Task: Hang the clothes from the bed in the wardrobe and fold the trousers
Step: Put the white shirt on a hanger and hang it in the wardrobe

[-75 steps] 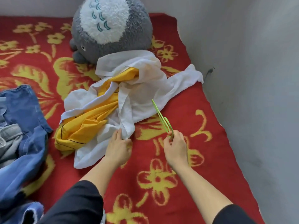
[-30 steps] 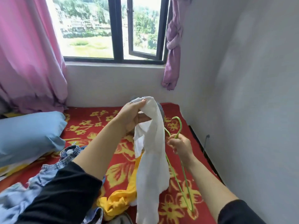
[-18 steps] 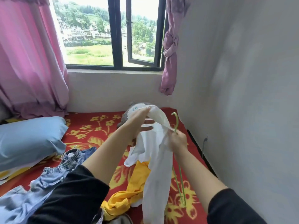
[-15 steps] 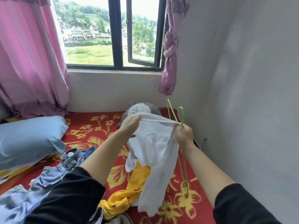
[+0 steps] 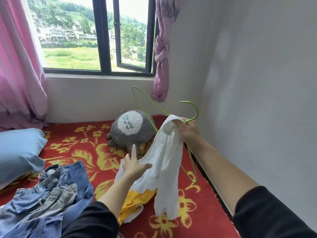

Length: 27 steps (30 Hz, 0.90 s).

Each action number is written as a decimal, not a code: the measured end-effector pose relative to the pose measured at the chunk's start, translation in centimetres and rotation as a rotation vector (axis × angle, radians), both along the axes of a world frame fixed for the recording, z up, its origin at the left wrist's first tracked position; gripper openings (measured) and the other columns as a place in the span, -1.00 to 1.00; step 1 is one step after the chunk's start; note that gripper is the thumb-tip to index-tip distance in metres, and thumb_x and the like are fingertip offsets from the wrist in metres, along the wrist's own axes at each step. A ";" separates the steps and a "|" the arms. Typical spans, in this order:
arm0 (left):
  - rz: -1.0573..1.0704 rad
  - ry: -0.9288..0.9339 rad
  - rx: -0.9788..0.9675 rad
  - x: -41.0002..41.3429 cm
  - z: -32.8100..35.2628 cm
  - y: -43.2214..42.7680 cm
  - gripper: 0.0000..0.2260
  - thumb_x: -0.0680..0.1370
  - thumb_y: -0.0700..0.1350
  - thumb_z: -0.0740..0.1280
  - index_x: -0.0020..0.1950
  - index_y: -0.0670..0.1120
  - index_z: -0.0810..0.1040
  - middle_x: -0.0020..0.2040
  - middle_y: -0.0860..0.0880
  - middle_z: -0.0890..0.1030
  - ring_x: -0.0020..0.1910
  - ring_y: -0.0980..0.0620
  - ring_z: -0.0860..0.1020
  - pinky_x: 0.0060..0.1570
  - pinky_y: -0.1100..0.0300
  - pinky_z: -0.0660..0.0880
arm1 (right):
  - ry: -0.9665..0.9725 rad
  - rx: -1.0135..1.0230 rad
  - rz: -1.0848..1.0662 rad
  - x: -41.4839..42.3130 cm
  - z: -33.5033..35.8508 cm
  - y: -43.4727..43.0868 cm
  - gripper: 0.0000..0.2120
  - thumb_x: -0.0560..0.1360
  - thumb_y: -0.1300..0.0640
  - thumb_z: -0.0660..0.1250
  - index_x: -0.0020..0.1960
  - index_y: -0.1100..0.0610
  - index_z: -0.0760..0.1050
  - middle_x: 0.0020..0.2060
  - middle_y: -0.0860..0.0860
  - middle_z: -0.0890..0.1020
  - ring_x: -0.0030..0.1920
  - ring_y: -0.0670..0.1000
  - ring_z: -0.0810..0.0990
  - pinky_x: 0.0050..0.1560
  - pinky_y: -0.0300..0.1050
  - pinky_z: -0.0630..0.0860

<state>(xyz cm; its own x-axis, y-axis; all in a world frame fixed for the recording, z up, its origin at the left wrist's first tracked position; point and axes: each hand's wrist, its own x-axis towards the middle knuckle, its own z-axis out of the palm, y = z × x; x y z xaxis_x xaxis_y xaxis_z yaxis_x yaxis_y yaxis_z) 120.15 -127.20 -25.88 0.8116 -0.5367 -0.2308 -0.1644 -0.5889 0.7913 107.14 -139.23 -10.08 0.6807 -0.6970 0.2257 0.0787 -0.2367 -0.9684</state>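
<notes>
Left fingers (image 5: 133, 152) dropped, splayed; right fingers (image 5: 179, 124) pinch shirt (image 5: 169, 152).

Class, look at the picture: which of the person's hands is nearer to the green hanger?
Right. The right hand grips the green hanger at its hook; the left hand is lower, touching the white garment, off the hanger.

Plush toy (image 5: 132, 131) is set at the bed's (image 5: 197, 212) far end, below the window (image 5: 72, 31). Pillow (image 5: 18, 152) is placed left, trousers (image 5: 48, 194) heaped before it; garment (image 5: 166, 160) is held up right of them.
</notes>
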 end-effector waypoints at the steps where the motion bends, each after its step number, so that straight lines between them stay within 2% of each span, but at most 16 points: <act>1: -0.060 -0.027 0.027 -0.4 -0.5 -0.6 -0.16 0.40 0.13 0.46 0.55 0.14 0.07 0.49 -0.20 0.19 0.49 -0.18 0.10 0.44 -0.11 0.16 | 0.005 -0.001 0.014 -0.4 0.2 -0.1 -0.74 0.56 0.16 0.29 -0.22 0.31 0.51 -0.35 0.13 0.41 -0.32 0.08 0.34 -0.37 -0.16 0.30; 3: -0.171 -0.065 0.066 -1.2 -1.4 -1.7 -0.50 0.48 0.13 0.36 0.39 0.06 0.41 0.36 -0.18 0.42 0.41 -0.16 0.28 0.36 -0.08 0.29 | 0.011 0.010 0.009 -1.2 0.5 -0.4 -0.65 0.55 0.10 0.32 -0.21 0.41 0.48 -0.34 0.15 0.39 -0.32 0.08 0.33 -0.37 -0.16 0.30; 4: -0.180 -0.038 0.044 -1.8 -1.6 -2.0 -0.71 0.54 0.10 0.28 0.22 0.03 0.54 0.30 -0.18 0.49 0.37 -0.16 0.35 0.31 -0.07 0.35 | 0.009 0.008 -0.011 -1.6 0.7 -0.6 -0.61 0.54 0.08 0.33 -0.22 0.43 0.46 -0.33 0.14 0.36 -0.33 0.07 0.30 -0.39 -0.17 0.28; 5: -0.154 0.010 -0.009 -2.2 -1.8 -2.2 -0.78 0.59 0.07 0.21 0.02 -0.01 0.59 0.24 -0.18 0.54 0.32 -0.17 0.41 0.26 -0.05 0.39 | 0.013 0.002 -0.043 -2.0 0.8 -1.0 -0.60 0.54 0.06 0.34 -0.24 0.41 0.45 -0.33 0.13 0.34 -0.34 0.06 0.27 -0.42 -0.19 0.25; 6: -0.112 0.045 -0.050 -2.3 -2.0 -2.2 -0.71 0.63 0.06 0.17 -0.09 -0.06 0.59 0.17 -0.19 0.58 0.25 -0.18 0.47 0.20 -0.02 0.43 | 0.017 0.000 -0.089 -2.4 1.0 -1.5 -0.61 0.54 0.04 0.34 -0.27 0.35 0.44 -0.34 0.12 0.32 -0.35 0.05 0.25 -0.44 -0.20 0.23; 8: -0.033 0.098 -0.112 -1.8 -1.3 -1.9 -0.67 0.64 -0.02 0.15 -0.13 -0.17 0.59 -0.07 -0.16 0.61 -0.03 -0.16 0.58 -0.02 0.05 0.51 | -0.006 0.031 -0.226 -3.3 1.1 -2.9 -0.66 0.52 0.02 0.36 -0.30 0.22 0.40 -0.36 0.08 0.30 -0.37 0.00 0.26 -0.41 -0.20 0.23; 10: 0.019 0.132 -0.224 -0.6 0.7 -1.4 -0.75 0.59 -0.23 0.16 -0.21 -0.16 0.56 -0.26 -0.16 0.54 -0.31 -0.07 0.51 -0.31 0.14 0.43 | -0.051 0.079 -0.386 -4.2 1.0 -4.7 -0.65 0.50 0.00 0.39 -0.29 0.24 0.44 -0.34 0.06 0.35 -0.33 -0.02 0.33 -0.32 -0.16 0.29; 11: 0.046 0.134 -0.307 0.1 2.5 -1.2 -0.75 0.56 -0.30 0.15 -0.23 -0.13 0.55 -0.30 -0.14 0.53 -0.36 -0.04 0.48 -0.34 0.16 0.42 | -0.056 0.087 -0.458 -4.6 0.9 -5.6 -0.61 0.49 -0.02 0.40 -0.31 0.27 0.45 -0.35 0.05 0.39 -0.30 -0.02 0.37 -0.29 -0.14 0.33; 14: 0.089 0.175 -0.567 3.0 9.0 -1.2 -0.79 0.58 -0.22 0.20 -0.16 -0.09 0.60 -0.27 -0.08 0.57 -0.37 -0.02 0.50 -0.33 0.18 0.46 | -0.040 0.076 -0.607 -5.1 0.2 -8.1 -0.58 0.47 -0.09 0.41 -0.40 0.15 0.40 -0.41 0.00 0.41 -0.28 0.00 0.39 -0.26 -0.09 0.34; 16: -0.003 0.294 -0.650 4.6 13.1 -1.1 -0.81 0.55 -0.13 0.26 0.02 -0.12 0.64 -0.16 -0.10 0.65 -0.27 -0.08 0.59 -0.30 0.15 0.52 | -0.026 0.079 -0.639 -5.1 -0.4 -9.1 -0.59 0.47 -0.10 0.41 -0.40 0.11 0.40 -0.45 -0.02 0.41 -0.30 0.01 0.41 -0.25 -0.07 0.34; 18: -0.029 0.285 -0.502 6.4 15.1 -0.1 -0.73 0.49 -0.02 0.34 0.11 -0.11 0.64 -0.14 -0.07 0.66 -0.24 -0.09 0.60 -0.27 0.14 0.50 | 0.055 0.056 -0.627 -4.8 -1.3 -9.6 -0.61 0.47 -0.11 0.39 -0.39 0.10 0.43 -0.45 -0.01 0.44 -0.30 0.04 0.43 -0.23 -0.06 0.36; 20: -0.016 0.247 -0.233 7.7 15.2 1.5 -0.63 0.39 0.12 0.42 0.10 -0.05 0.63 -0.16 -0.04 0.57 -0.37 -0.04 0.47 -0.36 0.20 0.26 | 0.166 0.023 -0.603 -4.4 -2.6 -9.9 -0.65 0.49 -0.12 0.37 -0.27 0.15 0.55 -0.35 0.05 0.54 -0.24 0.05 0.51 -0.17 -0.05 0.42; 22: -0.056 0.280 -0.069 8.1 14.6 2.5 -0.54 0.27 0.20 0.46 0.07 0.00 0.61 -0.14 -0.03 0.44 -0.43 0.04 0.27 -0.32 0.15 0.02 | 0.248 0.027 -0.556 -4.1 -4.0 -10.0 -0.64 0.51 -0.10 0.35 -0.16 0.22 0.59 -0.26 0.11 0.56 -0.18 0.06 0.54 -0.16 -0.08 0.42; 24: -0.066 0.366 -0.105 8.3 13.8 2.6 -0.53 0.22 0.19 0.47 0.03 -0.01 0.59 -0.16 -0.03 0.45 -0.42 0.05 0.28 -0.37 0.16 0.03 | 0.312 0.039 -0.503 -4.0 -5.0 -9.9 -0.62 0.53 -0.04 0.34 -0.16 0.30 0.57 -0.27 0.12 0.51 -0.21 0.03 0.49 -0.23 -0.11 0.35; 26: -0.048 0.432 -0.189 8.2 13.2 2.2 -0.58 0.28 0.16 0.46 0.04 -0.02 0.59 -0.22 -0.02 0.51 -0.41 0.03 0.38 -0.40 0.20 0.20 | 0.349 0.024 -0.454 -3.7 -5.8 -9.6 -0.64 0.55 0.03 0.33 -0.20 0.34 0.54 -0.30 0.11 0.46 -0.24 0.02 0.42 -0.31 -0.15 0.31; 27: -0.033 0.452 -0.219 8.1 13.1 1.9 -0.63 0.35 0.15 0.44 0.05 -0.02 0.60 -0.23 -0.01 0.54 -0.41 0.03 0.44 -0.42 0.23 0.29 | 0.361 -0.002 -0.418 -3.7 -6.1 -9.4 -0.66 0.55 0.06 0.33 -0.27 0.29 0.50 -0.35 0.10 0.43 -0.27 0.03 0.39 -0.37 -0.19 0.30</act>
<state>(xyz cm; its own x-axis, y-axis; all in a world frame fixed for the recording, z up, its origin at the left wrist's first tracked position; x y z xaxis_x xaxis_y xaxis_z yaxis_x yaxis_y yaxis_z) 128.25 -125.29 -12.78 0.6382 -0.6356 -0.4343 0.2075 -0.4012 0.8922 103.49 -148.59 -16.14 0.3805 -0.9243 0.0306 -0.3596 -0.1784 -0.9159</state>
